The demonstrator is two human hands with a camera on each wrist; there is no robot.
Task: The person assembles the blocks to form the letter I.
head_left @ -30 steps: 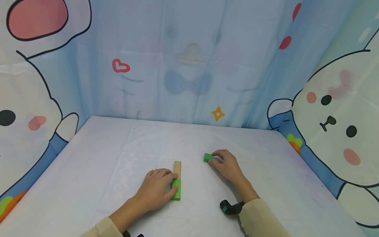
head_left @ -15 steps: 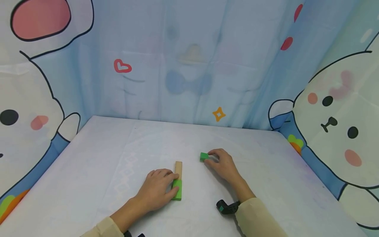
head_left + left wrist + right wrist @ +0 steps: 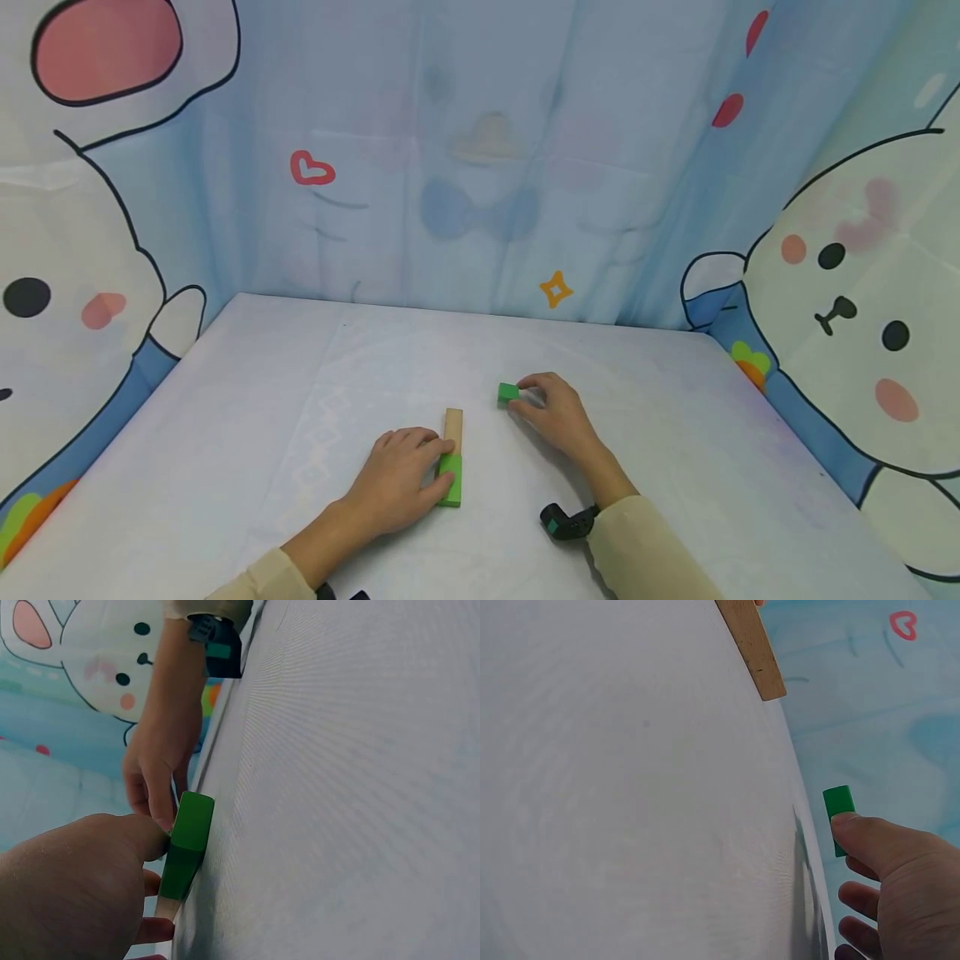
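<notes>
On the white table, a long green block [image 3: 451, 479] lies end to end with a plain wooden block [image 3: 453, 429]. My left hand [image 3: 397, 479] holds the green block from its left side, with the thumb on it and a fingertip near the joint. In the left wrist view the thumb presses the green block [image 3: 187, 844], while other fingers reach the wooden part [image 3: 167, 908]. My right hand [image 3: 557, 415] pinches a small green block [image 3: 507, 392] by its right side, farther back. The right wrist view shows the thumb across this small block [image 3: 839, 799], its other fingers loosely bent.
A white cloth covers the table [image 3: 300, 375]. Behind it hangs a blue curtain [image 3: 480, 167] with cartoon rabbits at both sides. A black wrist device [image 3: 567, 523] sits by my right sleeve.
My right hand has moved left and slightly away from me with the small green block. The left hand and its two blocks stay in place.
</notes>
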